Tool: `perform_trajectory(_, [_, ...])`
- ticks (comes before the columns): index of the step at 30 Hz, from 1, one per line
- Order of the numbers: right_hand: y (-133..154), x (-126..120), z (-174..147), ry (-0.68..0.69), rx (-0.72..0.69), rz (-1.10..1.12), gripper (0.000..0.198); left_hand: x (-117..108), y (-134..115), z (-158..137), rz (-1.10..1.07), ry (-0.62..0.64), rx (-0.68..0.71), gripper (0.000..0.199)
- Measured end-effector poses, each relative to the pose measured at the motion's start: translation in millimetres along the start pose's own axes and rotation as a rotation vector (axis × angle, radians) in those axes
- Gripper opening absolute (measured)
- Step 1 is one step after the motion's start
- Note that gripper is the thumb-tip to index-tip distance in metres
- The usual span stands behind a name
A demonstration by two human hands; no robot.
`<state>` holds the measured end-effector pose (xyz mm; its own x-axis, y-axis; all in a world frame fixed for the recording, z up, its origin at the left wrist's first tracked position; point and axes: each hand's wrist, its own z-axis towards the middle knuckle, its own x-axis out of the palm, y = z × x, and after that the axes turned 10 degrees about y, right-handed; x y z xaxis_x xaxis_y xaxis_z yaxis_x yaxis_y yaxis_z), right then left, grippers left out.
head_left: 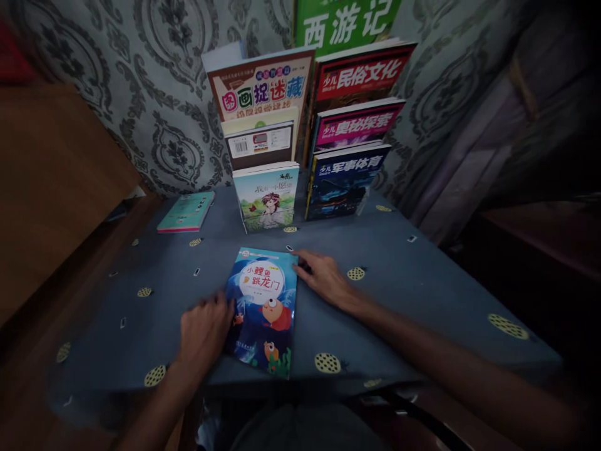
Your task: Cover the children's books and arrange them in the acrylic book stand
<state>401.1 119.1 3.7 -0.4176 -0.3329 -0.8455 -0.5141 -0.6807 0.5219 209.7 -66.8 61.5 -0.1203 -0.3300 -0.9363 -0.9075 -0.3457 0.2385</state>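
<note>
A blue children's book [263, 307] with orange fish on its cover lies face up near the table's front edge, slightly turned. My left hand [205, 326] is at the book's left edge, its fingers curled against it and somewhat blurred; the fingertips are partly hidden. At the upper right corner, my right hand [323, 275] has its index finger and thumb closed on the book's edge. Just beyond the book stands a book with a girl on its cover [267, 199], at the front of the left row.
Behind it are a brown-bordered book [263, 81] and a dark-blue book [345, 185] fronting the right row. A green book [347, 28] rises at the back. A thin teal book [185, 212] lies at left on the pineapple-patterned tablecloth [399, 300]. Patterned wallpaper [173, 81] backs the table.
</note>
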Motion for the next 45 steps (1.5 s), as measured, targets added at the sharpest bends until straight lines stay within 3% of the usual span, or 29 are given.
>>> perform_trajectory(3, [-0.3,9.9,9.9,-0.028,-0.003,0.111,0.034,14.3,3.9,18.2,-0.03,-0.235,0.165,0.029])
perform_trajectory(5, [2.8,15.0,19.1,-0.03,-0.025,0.125,0.035,25.4,8.6,35.1,-0.096,-0.323,0.3,0.031])
perform_trajectory(7, [9.8,17.0,27.6,-0.011,-0.056,0.09,0.033,33.6,14.2,52.6,-0.19,-0.34,0.36,0.036])
perform_trajectory(12, [40.6,17.2,40.1,-0.035,-0.097,-0.22,0.026,33.3,27.2,84.5,-0.322,-0.295,0.341,0.04])
perform_trajectory(16, [59.8,29.2,52.2,0.123,-0.368,-0.29,0.031,27.5,28.8,92.9,-0.298,-0.328,0.331,0.031])
perform_trajectory(19, [58.4,37.0,60.5,0.207,-0.436,-0.232,0.037,26.1,26.6,92.8,-0.268,-0.348,0.315,0.032])
perform_trajectory(25, [34.9,25.1,55.5,0.234,-0.224,-0.145,0.065,21.0,24.2,89.2,-0.271,-0.296,0.303,0.033])
perform_trajectory(32, [25.1,21.6,52.4,0.219,-0.152,-0.13,0.057,14.9,21.0,84.0,-0.181,-0.253,0.309,0.038])
perform_trajectory(39, [25.3,25.7,52.3,0.194,-0.158,-0.144,0.054,23.7,-13.6,50.8,-0.17,-0.229,0.727,0.039])
perform_trajectory(45, [26.1,26.3,51.5,0.186,-0.154,-0.157,0.053,19.0,-30.0,17.7,-0.163,-0.104,0.948,0.04])
